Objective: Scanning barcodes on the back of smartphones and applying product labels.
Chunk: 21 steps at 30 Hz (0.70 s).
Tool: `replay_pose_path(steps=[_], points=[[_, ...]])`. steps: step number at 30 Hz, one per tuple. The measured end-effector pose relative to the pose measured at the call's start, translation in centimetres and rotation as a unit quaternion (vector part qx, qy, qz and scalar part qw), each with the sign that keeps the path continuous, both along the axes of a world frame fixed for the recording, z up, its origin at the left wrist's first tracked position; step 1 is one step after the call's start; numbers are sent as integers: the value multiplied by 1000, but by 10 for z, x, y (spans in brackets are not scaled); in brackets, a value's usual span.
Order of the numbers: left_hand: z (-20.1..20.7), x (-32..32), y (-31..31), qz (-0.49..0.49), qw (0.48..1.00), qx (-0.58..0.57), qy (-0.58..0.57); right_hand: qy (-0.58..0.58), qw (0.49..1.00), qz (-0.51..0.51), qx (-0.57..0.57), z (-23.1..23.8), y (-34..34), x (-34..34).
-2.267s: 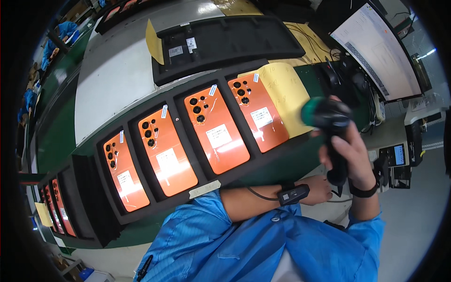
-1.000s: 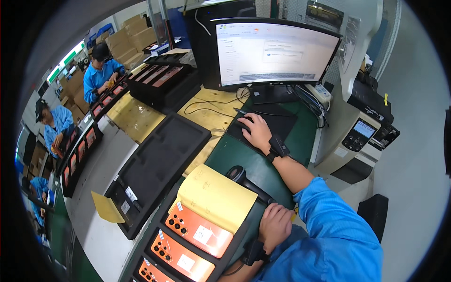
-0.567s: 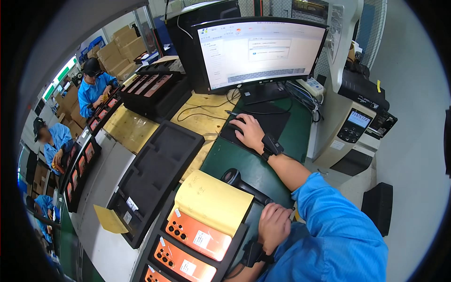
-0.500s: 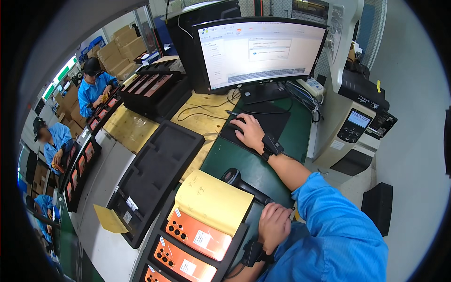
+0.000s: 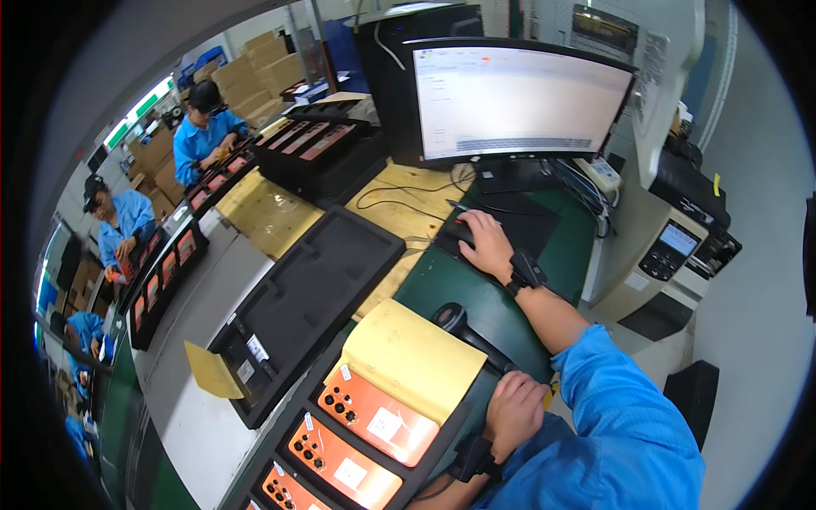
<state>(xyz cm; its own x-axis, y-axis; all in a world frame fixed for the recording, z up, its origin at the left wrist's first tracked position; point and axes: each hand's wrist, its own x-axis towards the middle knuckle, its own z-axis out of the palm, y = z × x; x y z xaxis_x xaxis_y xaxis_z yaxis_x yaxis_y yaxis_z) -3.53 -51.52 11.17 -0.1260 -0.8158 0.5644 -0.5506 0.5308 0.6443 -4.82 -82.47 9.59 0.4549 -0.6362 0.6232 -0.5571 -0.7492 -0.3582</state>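
My right hand [image 5: 489,244] lies curved over a computer mouse, mostly hidden beneath it, on a black mouse pad [image 5: 531,225]; a small red glow shows at the fingertips. Closed fingers of my left hand [image 5: 515,414] wrap the lower handle end of a black barcode scanner [image 5: 473,335] on the green mat. Left of that hand, a black foam tray [image 5: 450,429] holds several orange smartphones [image 5: 380,416] with white labels, backs up. A yellow sheet [image 5: 416,353] covers the tray's upper part. The monitor [image 5: 523,102] shows a mostly white window.
A black foam tray [image 5: 319,276] with a yellow flap [image 5: 212,371] lies to the left. Stacked trays of phones [image 5: 319,157] stand behind it. A label printer [image 5: 659,255] is at right. Co-workers in blue [image 5: 204,140] handle phones at far left.
The small dialog box on the monitor has disappeared. My view has shifted so that the scene sits further right. Both hands keep their places on the mouse and the scanner.
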Motion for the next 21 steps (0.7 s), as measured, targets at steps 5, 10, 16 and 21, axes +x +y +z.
replay_pose_path(steps=[5,10,16,21], points=[[-3,0,2,3,1000,0,4,11,1000,14,-5,-1,1,2],[-6,0,1,0,1000,9,6,-4,1000,-6,-20,0,4,4],[-7,-1,1,-1,1000,13,4,31,998,-34,-50,2,5,3],[-5,0,2,0,1000,12,-4,23,998,-34,-40,0,4,2]])
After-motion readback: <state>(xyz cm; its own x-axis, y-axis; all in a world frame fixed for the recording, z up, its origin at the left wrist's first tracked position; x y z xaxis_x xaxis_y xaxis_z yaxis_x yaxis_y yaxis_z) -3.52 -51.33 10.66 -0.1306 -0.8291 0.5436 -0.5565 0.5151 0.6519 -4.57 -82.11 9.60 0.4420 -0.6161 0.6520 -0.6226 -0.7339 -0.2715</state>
